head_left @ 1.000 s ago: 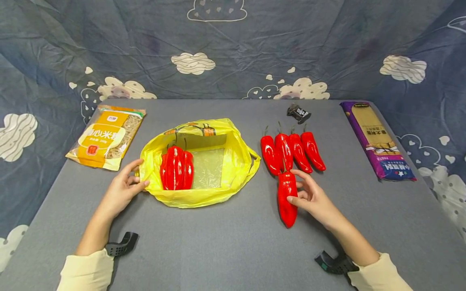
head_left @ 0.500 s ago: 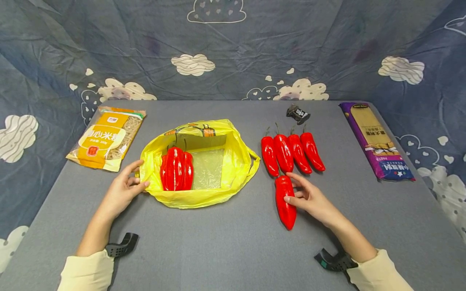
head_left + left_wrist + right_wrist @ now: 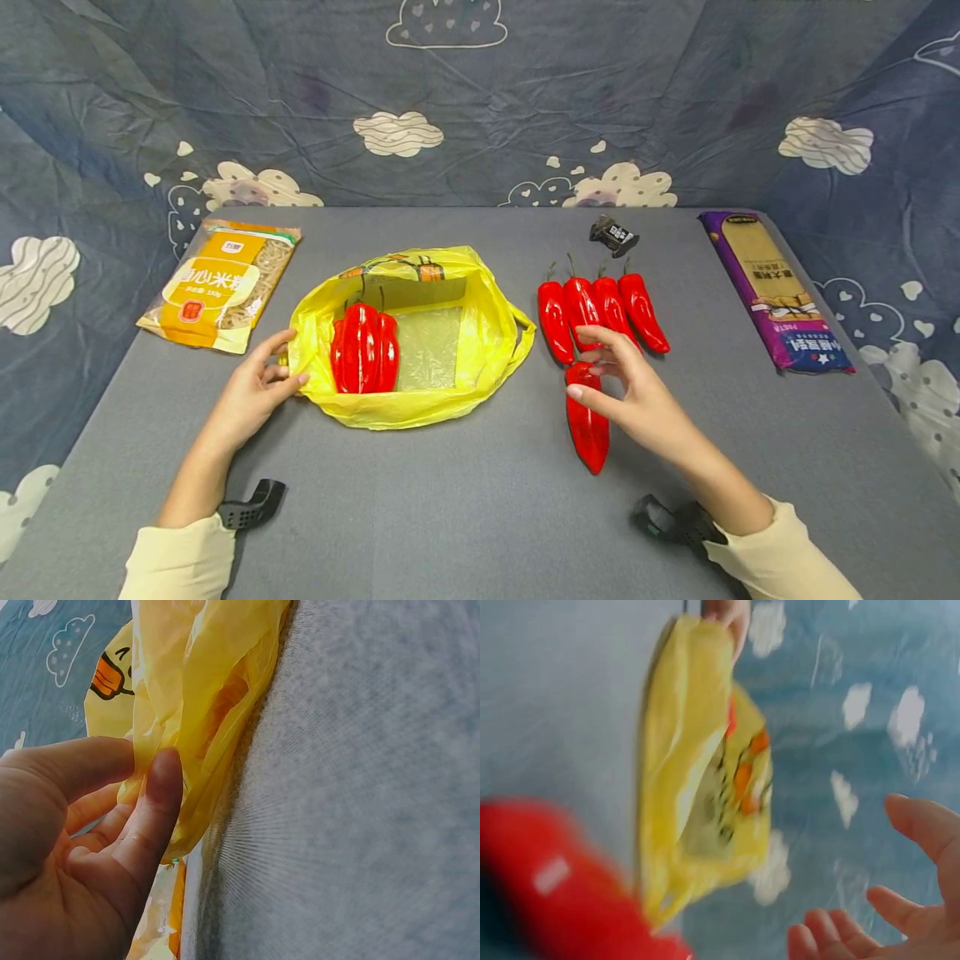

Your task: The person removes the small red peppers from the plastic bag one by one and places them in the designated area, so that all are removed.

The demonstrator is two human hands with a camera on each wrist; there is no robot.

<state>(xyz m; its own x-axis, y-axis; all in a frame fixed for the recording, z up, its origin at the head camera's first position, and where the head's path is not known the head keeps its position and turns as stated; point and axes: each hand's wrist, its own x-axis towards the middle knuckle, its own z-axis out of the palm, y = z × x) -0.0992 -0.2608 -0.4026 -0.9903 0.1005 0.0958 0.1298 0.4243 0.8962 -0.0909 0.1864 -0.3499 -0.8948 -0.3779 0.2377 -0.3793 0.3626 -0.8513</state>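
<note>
A yellow plastic bag [image 3: 412, 410] lies with its mouth open at centre-left, several red chili peppers [image 3: 363, 350] inside. My left hand [image 3: 251, 392] pinches the bag's left edge; the left wrist view shows thumb and finger meeting on the yellow film [image 3: 217, 667]. One red chili pepper [image 3: 588, 433] lies right of the bag, tip toward me. Over its upper end is my right hand [image 3: 641, 408], fingers spread and holding nothing. In the right wrist view those fingers are apart from the blurred pepper [image 3: 562, 885]. Behind it, several more peppers [image 3: 553, 321] form a row, stems away from me.
A packet of rice noodles [image 3: 217, 283] lies at the back left of the grey table [image 3: 450, 517]. A purple pasta packet [image 3: 776, 292] is at the right. A small black wrapped piece [image 3: 615, 235] sits behind the pepper row. Patterned cloth [image 3: 480, 100] hangs behind.
My right hand has let go of the front pepper and lifted off it, fingers spreading. The pepper had shifted slightly left and toward me beforehand. My left hand stays on the bag.
</note>
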